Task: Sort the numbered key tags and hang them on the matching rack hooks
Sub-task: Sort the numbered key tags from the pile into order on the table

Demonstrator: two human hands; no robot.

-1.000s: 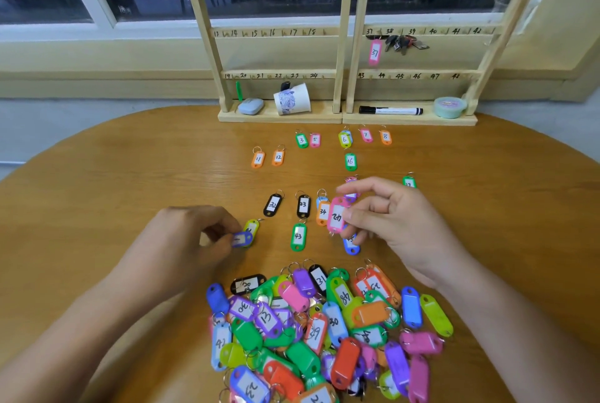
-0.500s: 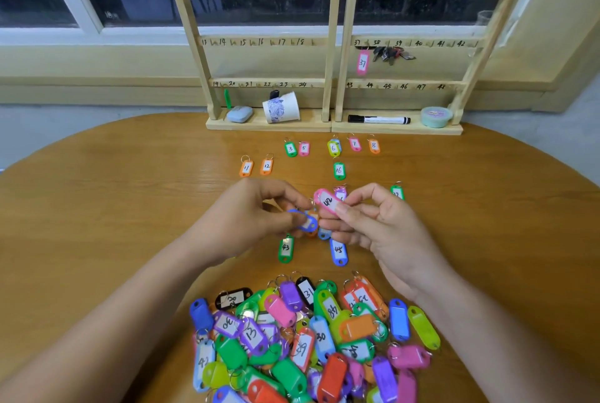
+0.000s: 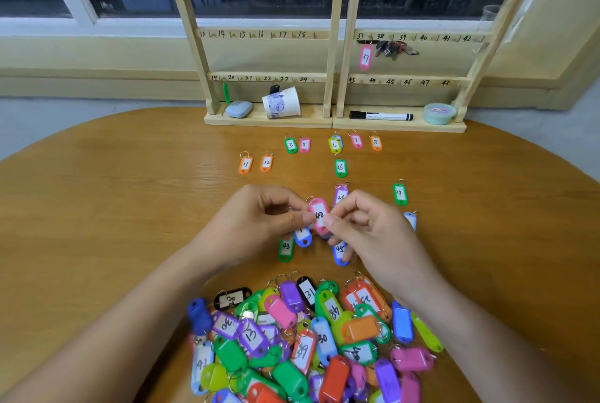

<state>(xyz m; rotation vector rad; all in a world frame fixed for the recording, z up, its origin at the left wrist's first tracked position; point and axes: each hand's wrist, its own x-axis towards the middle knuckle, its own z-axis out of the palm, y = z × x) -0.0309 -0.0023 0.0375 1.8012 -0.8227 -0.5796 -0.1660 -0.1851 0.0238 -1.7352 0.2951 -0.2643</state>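
My two hands meet over the middle of the wooden table [image 3: 130,224]. My right hand [image 3: 370,237] pinches a pink tag marked 42 [image 3: 318,215] by its lower right edge. My left hand [image 3: 256,224] holds a blue tag [image 3: 303,238] that hangs under its fingers, and its thumb tip touches the pink tag. A heap of mixed coloured tags [image 3: 308,344] lies in front of me. Two numbered wooden racks [image 3: 334,45] stand at the table's far edge, and a pink tag 37 [image 3: 366,57] hangs on the right one.
Sorted tags lie in rows between my hands and the racks: green 3 [image 3: 291,144], orange 11 [image 3: 245,164], green 16 [image 3: 340,167], green 43 [image 3: 285,248]. A bunch of keys [image 3: 394,48], a tipped paper cup [image 3: 281,103], a marker [image 3: 381,116] and a tape roll [image 3: 440,113] sit on the racks.
My left hand carried the blue tag from the left over to my right hand. The right hand turned the pink tag upright, and both hands now meet at it.
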